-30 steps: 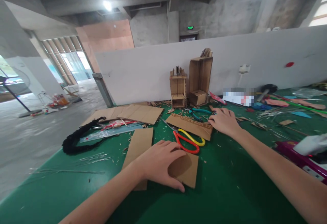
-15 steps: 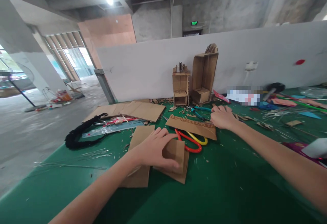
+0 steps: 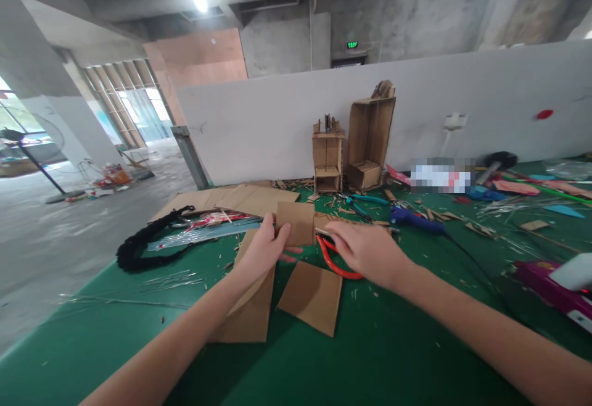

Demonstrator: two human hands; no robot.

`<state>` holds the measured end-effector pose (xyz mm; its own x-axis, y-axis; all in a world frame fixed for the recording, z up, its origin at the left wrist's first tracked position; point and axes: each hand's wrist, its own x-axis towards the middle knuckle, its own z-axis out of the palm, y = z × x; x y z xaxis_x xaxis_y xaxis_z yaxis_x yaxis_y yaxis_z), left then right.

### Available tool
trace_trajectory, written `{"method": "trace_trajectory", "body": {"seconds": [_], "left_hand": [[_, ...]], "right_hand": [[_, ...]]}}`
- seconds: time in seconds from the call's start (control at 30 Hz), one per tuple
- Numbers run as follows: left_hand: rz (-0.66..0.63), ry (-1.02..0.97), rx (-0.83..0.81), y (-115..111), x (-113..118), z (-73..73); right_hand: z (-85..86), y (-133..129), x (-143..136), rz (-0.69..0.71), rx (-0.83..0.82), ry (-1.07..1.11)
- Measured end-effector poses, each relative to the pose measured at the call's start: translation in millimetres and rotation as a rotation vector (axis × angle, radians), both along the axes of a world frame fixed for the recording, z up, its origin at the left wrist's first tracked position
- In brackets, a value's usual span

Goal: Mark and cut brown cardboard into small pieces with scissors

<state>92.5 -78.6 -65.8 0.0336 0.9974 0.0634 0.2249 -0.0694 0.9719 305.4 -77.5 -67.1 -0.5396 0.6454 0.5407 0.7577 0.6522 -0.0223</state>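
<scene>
My left hand (image 3: pixel 272 242) grips a small square of cardboard (image 3: pixel 296 223) by its left side, raised over the table. Close to the square's right edge, my right hand (image 3: pixel 361 247) is closed around a thin, pale stick-like piece (image 3: pixel 322 231), mostly hidden by the fingers. Scissors with red handles (image 3: pixel 335 264) lie beneath my right hand. A larger cardboard square (image 3: pixel 312 298) rests on the green table below both hands, and another cardboard piece (image 3: pixel 254 313) lies partly under my left forearm.
Two cardboard structures (image 3: pixel 327 156) (image 3: pixel 371 137) stand by the white partition. Blue-handled pliers (image 3: pixel 363 205) and a blue corded tool (image 3: pixel 419 221) lie beyond my right hand. Black yarn (image 3: pixel 134 248) and thin wires are at the left, a purple device (image 3: pixel 550 289) at the right.
My left hand has lifted the small square off the larger one and moved forward. My right hand has come left and toward me, holding the thin piece; the blue tool now shows.
</scene>
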Motion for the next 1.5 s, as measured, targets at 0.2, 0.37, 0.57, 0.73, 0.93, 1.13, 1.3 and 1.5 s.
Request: {"method": "trace_trajectory", "body": {"seconds": [0.2, 0.37, 0.57, 0.73, 0.93, 1.13, 1.3, 1.5], "left_hand": [[-0.196, 0.035, 0.070, -6, 7, -10.5], [-0.156, 0.065, 0.172, -6, 8, -18.5], [-0.092, 0.113, 0.218, -6, 9, -19.9], [-0.153, 0.088, 0.214, -4, 8, -21.9], [-0.131, 0.080, 0.183, -6, 10, -23.3], [0.016, 0.351, 0.331, -11, 12, -24.0], [0.075, 0.490, 0.355, -14, 15, -24.5], [0.093, 0.604, 0.374, -17, 15, -24.2]], "right_hand": [[-13.1, -10, -19, -0.056, 0.055, -0.182], [-8.0, -12, -23, -0.092, 0.027, -0.263], [-12.9, -14, -31, -0.058, 0.066, -0.282], [-23.4, -10, -31, -0.046, 0.049, -0.257], [-26.3, -11, -36, -0.036, -0.168, 0.099], [-25.1, -12, -46, 0.040, -0.544, 0.781], [-19.5, -14, -55, 0.177, -1.268, 1.421], [-16.8, -9, -50, 0.114, -0.920, 1.000]]}}
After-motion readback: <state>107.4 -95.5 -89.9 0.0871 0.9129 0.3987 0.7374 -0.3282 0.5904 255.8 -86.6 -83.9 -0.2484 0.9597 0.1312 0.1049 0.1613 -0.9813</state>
